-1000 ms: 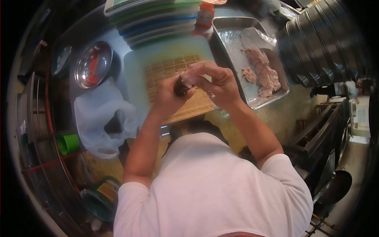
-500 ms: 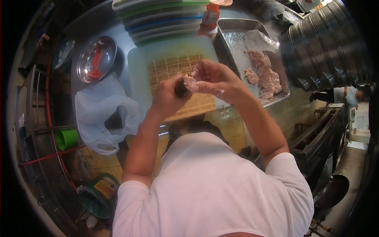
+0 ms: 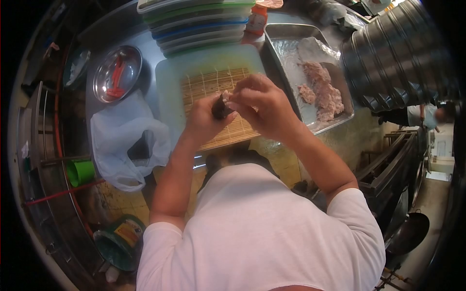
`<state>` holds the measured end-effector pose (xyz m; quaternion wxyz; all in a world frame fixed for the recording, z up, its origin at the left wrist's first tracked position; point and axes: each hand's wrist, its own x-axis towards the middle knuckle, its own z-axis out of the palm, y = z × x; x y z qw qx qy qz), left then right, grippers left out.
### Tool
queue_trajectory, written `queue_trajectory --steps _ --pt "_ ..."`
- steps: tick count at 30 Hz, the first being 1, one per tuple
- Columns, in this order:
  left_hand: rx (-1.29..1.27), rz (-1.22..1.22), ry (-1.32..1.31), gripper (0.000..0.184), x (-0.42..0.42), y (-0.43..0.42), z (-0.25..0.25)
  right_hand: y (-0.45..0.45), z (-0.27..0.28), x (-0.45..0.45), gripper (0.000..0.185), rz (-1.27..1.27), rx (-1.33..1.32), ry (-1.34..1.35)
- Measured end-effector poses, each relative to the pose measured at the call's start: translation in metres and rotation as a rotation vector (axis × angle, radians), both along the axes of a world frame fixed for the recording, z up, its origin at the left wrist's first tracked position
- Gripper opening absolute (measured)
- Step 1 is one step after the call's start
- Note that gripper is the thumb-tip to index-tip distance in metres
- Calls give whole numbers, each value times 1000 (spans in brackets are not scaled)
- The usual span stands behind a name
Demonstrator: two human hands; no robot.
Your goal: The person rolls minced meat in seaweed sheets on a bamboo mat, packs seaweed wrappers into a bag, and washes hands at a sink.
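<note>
Above a bamboo mat [image 3: 235,133] on a pale cutting board [image 3: 170,87], my left hand [image 3: 203,119] is wrapped round a dark roll [image 3: 220,108]. My right hand [image 3: 262,102] has its fingers bent together at the roll's open end, where a bit of pink meat paste shows. Whether those fingers pinch some paste is hidden. To the right, a metal tray [image 3: 303,114] holds pink meat paste [image 3: 327,94] and a crumpled clear sheet [image 3: 315,50].
Stacked lidded containers [image 3: 199,29] stand behind the board, beside an orange-labelled bottle [image 3: 257,20]. At left are a steel bowl [image 3: 136,68] with red strips and a white plastic bag [image 3: 114,140]. Large metal cylinders [image 3: 398,58] are at right; another person [image 3: 422,116] is far right.
Both hands stay at the roll. My right fingers were spread a little around pink paste half a second ago and are now closed in at the roll's end. The view has shifted slightly.
</note>
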<state>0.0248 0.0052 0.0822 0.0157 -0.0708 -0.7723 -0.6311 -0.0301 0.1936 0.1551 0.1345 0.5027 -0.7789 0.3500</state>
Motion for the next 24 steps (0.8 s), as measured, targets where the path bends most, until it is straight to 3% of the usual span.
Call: queue_trajectory --steps 2,3,5,9,11,14,17,24 --pt "16 -33 -29 28 3 0 -2 -4 0 -2 29 -41 -48 -400" --pt "16 -33 -28 28 3 1 -5 -6 0 -1 29 -41 -49 -398" --pt "85 -39 1 28 2 2 -11 -9 1 4 30 -40 -177 -815" --pt "134 -99 -67 27 4 -6 -4 -3 -1 11 30 91 -53 -591" --pt "309 -134 -271 22 7 -9 6 -5 -4 17 31 93 -120 -349" --pt "319 -154 -293 18 7 -9 -4 -3 -1 15 36 108 -64 -258" --pt "302 -128 -128 17 5 -6 -15 -6 -1 20 41 70 -155 -421" --pt "352 -152 -213 18 10 -4 -1 1 1 17 46 20 42 -269"
